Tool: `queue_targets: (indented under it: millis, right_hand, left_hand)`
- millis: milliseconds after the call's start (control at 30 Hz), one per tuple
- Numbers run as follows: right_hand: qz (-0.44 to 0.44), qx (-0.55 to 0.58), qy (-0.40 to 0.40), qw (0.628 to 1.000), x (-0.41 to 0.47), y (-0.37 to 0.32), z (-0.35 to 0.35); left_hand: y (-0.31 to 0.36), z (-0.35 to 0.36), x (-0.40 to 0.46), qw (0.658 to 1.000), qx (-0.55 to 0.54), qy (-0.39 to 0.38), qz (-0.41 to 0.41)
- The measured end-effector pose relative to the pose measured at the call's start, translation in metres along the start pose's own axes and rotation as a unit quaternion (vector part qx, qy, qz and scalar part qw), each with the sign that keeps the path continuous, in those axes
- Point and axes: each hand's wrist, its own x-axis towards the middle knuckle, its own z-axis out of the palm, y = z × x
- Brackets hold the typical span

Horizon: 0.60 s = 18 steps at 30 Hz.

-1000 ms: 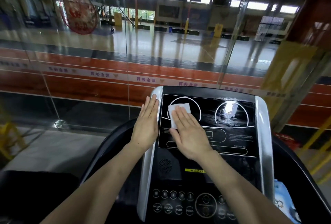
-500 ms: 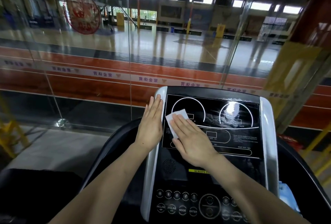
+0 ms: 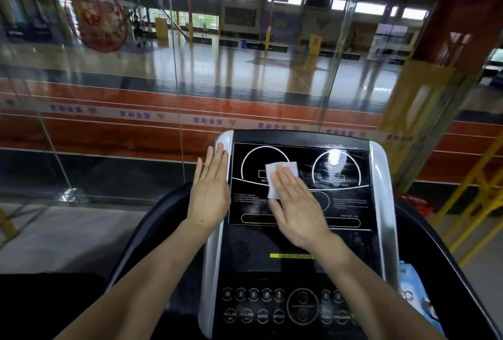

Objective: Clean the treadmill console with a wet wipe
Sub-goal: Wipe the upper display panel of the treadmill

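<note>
The treadmill console is a black glossy panel with two white dial outlines and silver side rails. A white wet wipe lies flat on the screen near the left dial. My right hand presses on it with flat fingers, covering its lower right part. My left hand rests flat against the console's left silver rail, fingers together, holding nothing. Wet streaks show on the right dial.
A row of round buttons sits low on the console. A blue wipe packet lies at the right side. Glass panels stand just beyond the console. Yellow railings are to the right.
My right hand slid the wipe first to the screen's left edge, then back right and up toward the middle. My left hand stayed on the left rail.
</note>
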Motion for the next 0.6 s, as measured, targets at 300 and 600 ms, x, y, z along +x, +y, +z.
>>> queue_targets:
  millis: [300, 600]
  right_hand:
    - [0.127, 0.031, 0.041, 0.991, 0.002, -0.010, 0.003]
    - [0.174, 0.028, 0.057, 0.983, -0.036, 0.067, -0.011]
  left_hand:
    - [0.011, -0.001, 0.002, 0.997, 0.072, 0.004, 0.007]
    - [0.028, -0.003, 0.006, 0.991, 0.127, -0.008, -0.042]
